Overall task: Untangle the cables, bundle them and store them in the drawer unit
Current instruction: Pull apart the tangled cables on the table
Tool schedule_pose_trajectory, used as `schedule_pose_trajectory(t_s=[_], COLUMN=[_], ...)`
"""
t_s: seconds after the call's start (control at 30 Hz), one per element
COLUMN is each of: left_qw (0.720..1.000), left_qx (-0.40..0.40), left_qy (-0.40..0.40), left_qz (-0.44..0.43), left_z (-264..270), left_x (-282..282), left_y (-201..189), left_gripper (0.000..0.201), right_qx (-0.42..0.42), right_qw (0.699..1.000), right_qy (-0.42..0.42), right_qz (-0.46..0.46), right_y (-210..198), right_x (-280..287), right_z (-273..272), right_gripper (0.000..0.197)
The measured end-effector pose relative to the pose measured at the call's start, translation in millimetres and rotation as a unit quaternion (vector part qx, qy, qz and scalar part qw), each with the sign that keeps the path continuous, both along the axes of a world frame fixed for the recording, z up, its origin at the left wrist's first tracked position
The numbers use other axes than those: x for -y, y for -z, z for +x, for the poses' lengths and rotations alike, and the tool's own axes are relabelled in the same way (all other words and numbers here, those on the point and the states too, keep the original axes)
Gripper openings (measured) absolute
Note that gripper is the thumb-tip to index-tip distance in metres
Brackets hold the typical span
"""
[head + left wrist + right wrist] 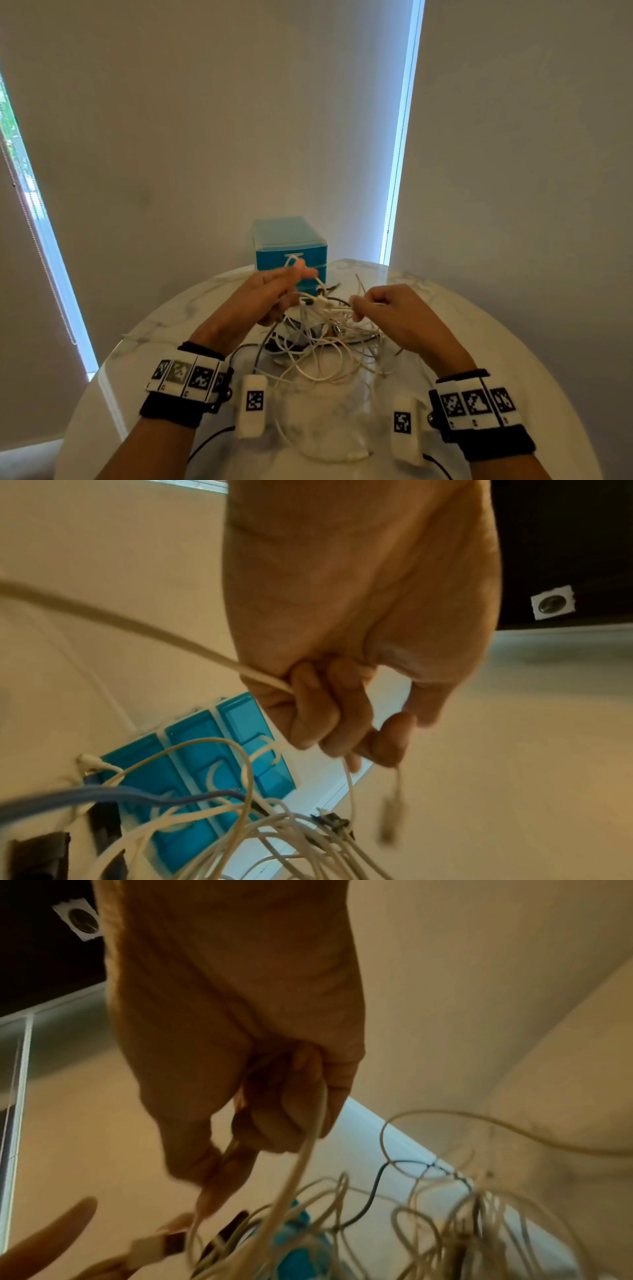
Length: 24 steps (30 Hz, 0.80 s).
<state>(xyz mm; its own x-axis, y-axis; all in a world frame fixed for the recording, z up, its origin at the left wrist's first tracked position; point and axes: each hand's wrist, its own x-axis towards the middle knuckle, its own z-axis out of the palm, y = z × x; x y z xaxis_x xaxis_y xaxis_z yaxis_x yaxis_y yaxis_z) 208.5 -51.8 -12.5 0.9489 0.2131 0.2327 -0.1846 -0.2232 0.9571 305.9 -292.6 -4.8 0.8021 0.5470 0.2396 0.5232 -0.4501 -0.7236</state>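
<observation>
A tangle of thin white, grey and black cables (325, 342) is lifted in a heap above the round marble table (496, 359). My left hand (274, 291) is raised over it and grips a white cable (192, 645) in curled fingers, a loop sticking up above the thumb. My right hand (383, 305) pinches white strands (308, 1148) at the same height, just right of the left. Between the hands the strands run taut. The blue drawer unit (290, 246) stands behind the hands at the table's far edge, its drawers closed (192, 785).
Loose white cable loops (318, 442) trail across the near part of the table between my forearms. Roller blinds (212, 137) hang right behind the table. The table's left rim (106, 373) and far-right rim curve away.
</observation>
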Motion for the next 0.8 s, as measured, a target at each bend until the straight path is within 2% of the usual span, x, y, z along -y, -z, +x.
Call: schedule_pose_trajectory(t_s=[0.07,0.13,0.2,0.27,0.33,0.4,0.43,0.5,0.53,0.57,0.6,0.67,0.7,0.8], left_qw=[0.996,0.989,0.991,0.994,0.994,0.991,0.988,0.979,0.974,0.97,0.967,0.965,0.964,0.953], left_qx=[0.04,0.051,0.029,0.006,0.002,0.027,0.042,0.066,0.071,0.069,0.063,0.053,0.052,0.065], left_qy=[-0.079,-0.126,-0.117,-0.103,-0.104,-0.12,-0.14,-0.193,-0.216,-0.234,-0.246,-0.256,-0.26,-0.294], left_qz=[-0.028,-0.055,-0.064,-0.037,0.019,0.048,0.042,0.007,-0.005,-0.011,-0.012,0.001,0.006,0.035], left_z=[4.1,7.4,9.1,9.5,9.0,11.1,12.2,14.4,15.2,15.3,14.9,14.1,13.8,18.0], left_x=[-2.4,-12.3,-16.7,-15.5,-9.8,-6.6,-6.8,-11.8,-16.3,-19.6,-21.5,-22.3,-22.1,-29.1], left_y=[4.1,10.5,15.2,17.4,16.9,16.1,16.1,17.7,20.0,22.5,24.2,26.3,27.2,33.8], left_gripper=[0.044,0.044,0.05,0.052,0.053,0.052,0.05,0.049,0.051,0.052,0.053,0.054,0.056,0.058], right_qx=[0.001,-0.025,-0.071,-0.119,-0.131,-0.117,-0.107,-0.089,-0.09,-0.096,-0.106,-0.144,-0.18,-0.29], right_qw=[0.997,0.994,0.99,0.964,0.952,0.964,0.977,0.99,0.984,0.976,0.97,0.952,0.932,0.832], right_qy=[-0.061,-0.107,-0.085,-0.044,0.009,0.027,0.003,-0.099,-0.155,-0.197,-0.218,-0.203,-0.183,-0.16], right_qz=[-0.04,-0.025,0.093,0.234,0.276,0.236,0.186,0.048,0.003,0.0,0.033,0.177,0.257,0.446], right_y=[-1.7,-7.4,-9.4,-5.2,1.0,3.1,3.6,-2.0,-4.1,-4.5,-5.0,-4.2,-2.6,-3.2], right_x=[4.8,10.6,14.7,14.6,12.4,11.7,12.9,14.5,14.9,15.3,15.3,16.2,16.8,15.0], right_z=[-1.6,-6.8,-6.2,3.2,9.9,10.2,9.4,-3.0,-8.8,-10.4,-9.8,-3.9,0.5,6.9], right_gripper=[0.032,0.033,0.036,0.037,0.038,0.04,0.042,0.04,0.039,0.037,0.038,0.039,0.038,0.034])
